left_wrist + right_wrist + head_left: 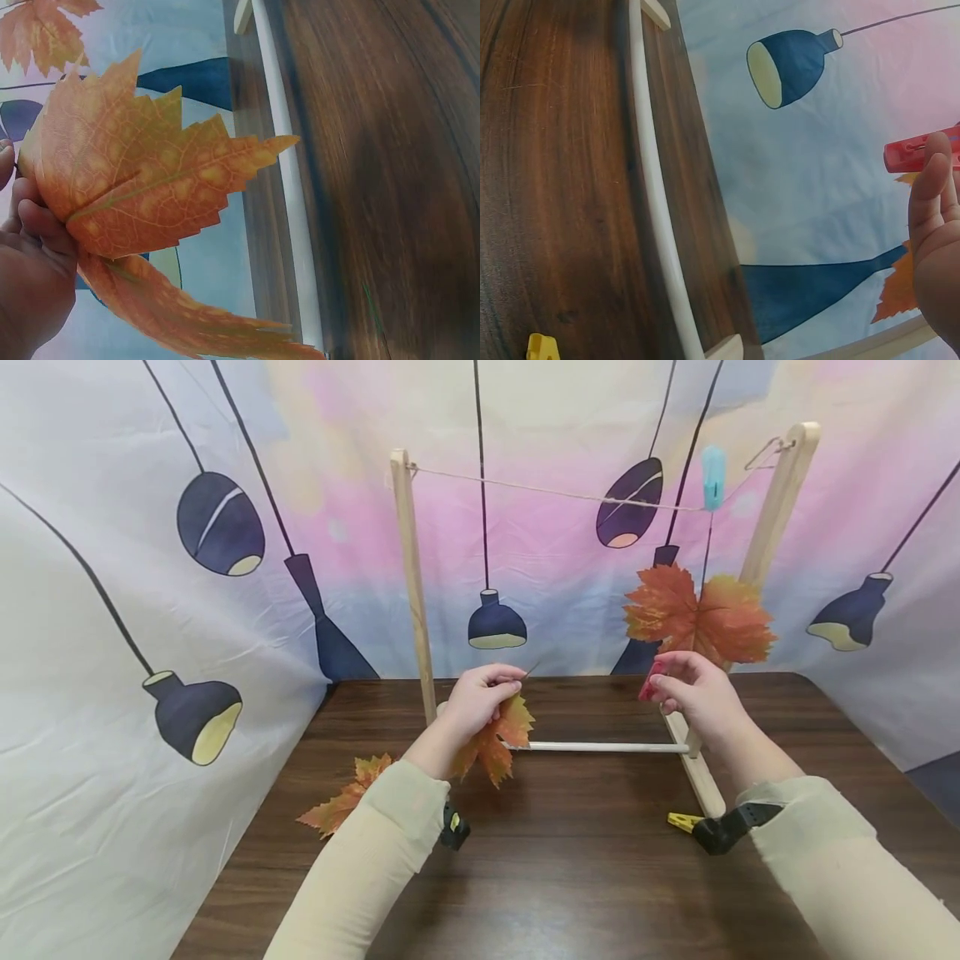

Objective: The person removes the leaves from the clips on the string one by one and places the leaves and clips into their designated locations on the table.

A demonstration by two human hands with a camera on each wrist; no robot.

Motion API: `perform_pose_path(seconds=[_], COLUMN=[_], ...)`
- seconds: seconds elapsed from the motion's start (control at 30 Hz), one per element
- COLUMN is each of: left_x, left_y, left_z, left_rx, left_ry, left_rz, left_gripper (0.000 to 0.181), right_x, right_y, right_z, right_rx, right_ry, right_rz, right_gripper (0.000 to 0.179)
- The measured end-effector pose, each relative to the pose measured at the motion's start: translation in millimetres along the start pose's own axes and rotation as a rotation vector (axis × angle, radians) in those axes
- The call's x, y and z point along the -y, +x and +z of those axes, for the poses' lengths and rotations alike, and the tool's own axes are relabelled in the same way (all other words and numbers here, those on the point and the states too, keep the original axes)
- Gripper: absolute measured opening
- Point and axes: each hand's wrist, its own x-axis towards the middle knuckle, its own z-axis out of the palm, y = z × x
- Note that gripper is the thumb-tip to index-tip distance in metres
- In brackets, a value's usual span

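Note:
My left hand (pixel 483 697) pinches an orange artificial maple leaf (pixel 497 745) by its stem, the stem tip poking up past the fingers. In the left wrist view the same leaf (pixel 150 172) fans out from the fingers. Between thumb and fingers of my right hand (pixel 693 693) is a red clothespin (pixel 651 682), seen also in the right wrist view (pixel 915 152). Behind that hand, another maple leaf (pixel 697 614) hangs by its stem from a string (pixel 540 489), under a light blue clothespin (pixel 714 477).
Wooden posts (pixel 414 568) hold the string, and a white rod (pixel 600 747) joins their feet. One more maple leaf (pixel 348 797) lies on the brown table (pixel 540 877) by the left forearm. A yellow clothespin (pixel 684 822) lies near the right wrist. Behind hangs a lamp-printed cloth (pixel 337 468).

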Motion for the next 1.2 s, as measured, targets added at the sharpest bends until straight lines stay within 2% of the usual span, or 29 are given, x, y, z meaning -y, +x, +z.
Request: perform_pose_path(seconds=[0.23, 0.47, 0.67, 0.93, 1.1, 1.2], left_x=[7.7, 9.6, 19.9, 31.5, 35.6, 37.3], left_y=[-3.2, -6.6, -13.7, -24.7, -32.6, -36.2], left_z=[-7.2, -9.8, -18.4, -26.2, -32.6, -36.9], left_rx=[0.050, 0.033, 0.017, 0.062, 0.112, 0.117], left_ry=[0.048, 0.058, 0.083, 0.134, 0.175, 0.197], left_rz=[-0.031, -0.032, -0.054, -0.078, -0.109, -0.108], left_gripper=[0.022, 0.022, 0.020, 0.019, 0.019, 0.019], right_x=[-7.3, -16.5, -30.6, -43.3, -46.6, -51.4], right_y=[-5.7, -10.1, -16.7, -24.8, -29.7, -33.1], right_z=[3.3, -2.1, 0.6, 3.3, 3.0, 2.9], right_rx=[0.001, -0.010, -0.017, -0.009, -0.008, -0.013], right_ry=[0.094, 0.028, 0.164, 0.282, 0.258, 0.235], right_rz=[0.046, 0.032, 0.060, 0.105, 0.132, 0.138], right_gripper=[0.021, 0.029, 0.026, 0.025, 0.029, 0.029])
